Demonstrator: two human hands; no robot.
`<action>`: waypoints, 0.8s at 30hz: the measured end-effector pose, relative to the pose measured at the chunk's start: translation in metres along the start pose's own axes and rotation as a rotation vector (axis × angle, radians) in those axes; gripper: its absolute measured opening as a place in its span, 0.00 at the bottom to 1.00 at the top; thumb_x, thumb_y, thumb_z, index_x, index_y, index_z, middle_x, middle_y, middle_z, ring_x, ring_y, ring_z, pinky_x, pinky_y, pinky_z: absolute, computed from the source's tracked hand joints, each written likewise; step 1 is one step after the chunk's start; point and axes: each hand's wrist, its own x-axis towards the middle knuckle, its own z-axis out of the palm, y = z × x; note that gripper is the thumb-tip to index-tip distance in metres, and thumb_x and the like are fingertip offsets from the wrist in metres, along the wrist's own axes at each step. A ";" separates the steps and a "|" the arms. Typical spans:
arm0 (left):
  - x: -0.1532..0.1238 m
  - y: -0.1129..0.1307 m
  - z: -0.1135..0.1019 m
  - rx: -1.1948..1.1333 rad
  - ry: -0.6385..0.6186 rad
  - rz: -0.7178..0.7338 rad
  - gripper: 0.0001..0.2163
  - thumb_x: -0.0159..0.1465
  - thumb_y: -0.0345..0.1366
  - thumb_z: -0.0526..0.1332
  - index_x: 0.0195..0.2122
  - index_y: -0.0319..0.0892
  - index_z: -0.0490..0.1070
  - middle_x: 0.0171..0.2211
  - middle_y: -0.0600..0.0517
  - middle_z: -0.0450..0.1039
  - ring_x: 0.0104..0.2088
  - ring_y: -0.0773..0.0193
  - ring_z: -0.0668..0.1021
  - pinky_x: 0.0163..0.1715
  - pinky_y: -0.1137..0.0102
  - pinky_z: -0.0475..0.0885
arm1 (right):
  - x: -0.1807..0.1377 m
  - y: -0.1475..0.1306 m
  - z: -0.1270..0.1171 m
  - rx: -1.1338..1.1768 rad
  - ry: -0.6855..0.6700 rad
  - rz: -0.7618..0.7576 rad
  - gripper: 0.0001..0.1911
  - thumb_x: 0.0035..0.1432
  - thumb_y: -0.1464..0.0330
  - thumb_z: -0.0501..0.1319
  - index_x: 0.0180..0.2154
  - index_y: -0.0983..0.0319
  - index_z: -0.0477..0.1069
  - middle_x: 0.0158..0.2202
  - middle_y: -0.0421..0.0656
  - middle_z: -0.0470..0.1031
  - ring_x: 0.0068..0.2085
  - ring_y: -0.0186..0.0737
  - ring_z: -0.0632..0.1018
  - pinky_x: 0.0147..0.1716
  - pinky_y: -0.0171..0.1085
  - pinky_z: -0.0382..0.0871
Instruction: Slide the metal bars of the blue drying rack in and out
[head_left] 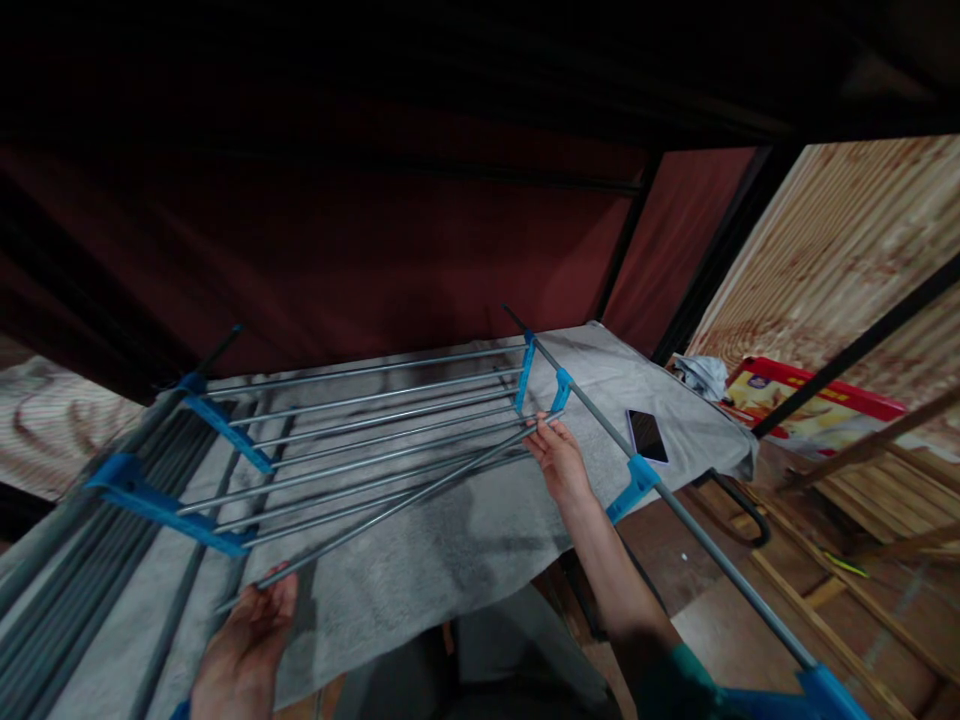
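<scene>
My left hand (251, 640), at the lower left, closes loosely around one end of a loose grey rod (390, 514), thumb against curled fingers; my right hand (556, 460), right of centre, pinches it near the other end between thumb and fingertips. The rod, single and straight, has its long axis running obliquely from lower left to centre right, its upper end at a small blue bracket (561, 388); whether it is seated there I cannot tell. Beyond it, four rods (375, 385) span an upper left bracket (225, 430) and an upper right bracket (526, 372), nearly level across the frame; three more leave a lower left bracket (172, 510). One side tube (600, 412) slants to the lower right. All rest over a cloth-covered worktop (450, 570), with one phone (646, 436) at right.
</scene>
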 end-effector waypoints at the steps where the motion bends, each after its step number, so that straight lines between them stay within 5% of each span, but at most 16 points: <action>1: -0.004 0.002 0.005 0.000 0.051 -0.029 0.14 0.64 0.15 0.54 0.32 0.42 0.69 0.31 0.54 0.76 0.29 0.66 0.79 0.33 0.71 0.78 | 0.000 0.000 0.000 0.002 0.003 -0.003 0.16 0.48 0.61 0.81 0.35 0.56 0.78 0.36 0.38 0.85 0.39 0.40 0.83 0.46 0.42 0.79; 9: -0.028 0.012 0.015 -0.066 0.033 0.062 0.15 0.58 0.14 0.54 0.32 0.42 0.68 0.31 0.55 0.74 0.30 0.65 0.79 0.33 0.71 0.78 | 0.000 0.010 -0.022 0.057 0.100 -0.003 0.16 0.61 0.51 0.72 0.39 0.57 0.79 0.37 0.41 0.85 0.39 0.40 0.84 0.44 0.40 0.80; 18: -0.054 0.013 0.026 -0.127 -0.116 0.268 0.10 0.65 0.20 0.58 0.33 0.42 0.71 0.29 0.55 0.76 0.31 0.65 0.81 0.34 0.71 0.80 | 0.008 0.020 -0.067 0.018 0.264 0.109 0.15 0.67 0.51 0.62 0.36 0.54 0.75 0.35 0.42 0.83 0.37 0.41 0.84 0.44 0.44 0.83; 24: -0.085 0.012 0.040 -0.183 -0.224 0.304 0.04 0.66 0.26 0.64 0.37 0.42 0.74 0.31 0.51 0.81 0.34 0.62 0.85 0.39 0.69 0.80 | 0.019 0.019 -0.103 0.066 0.463 0.267 0.19 0.73 0.63 0.44 0.37 0.54 0.73 0.39 0.43 0.79 0.35 0.37 0.83 0.40 0.43 0.86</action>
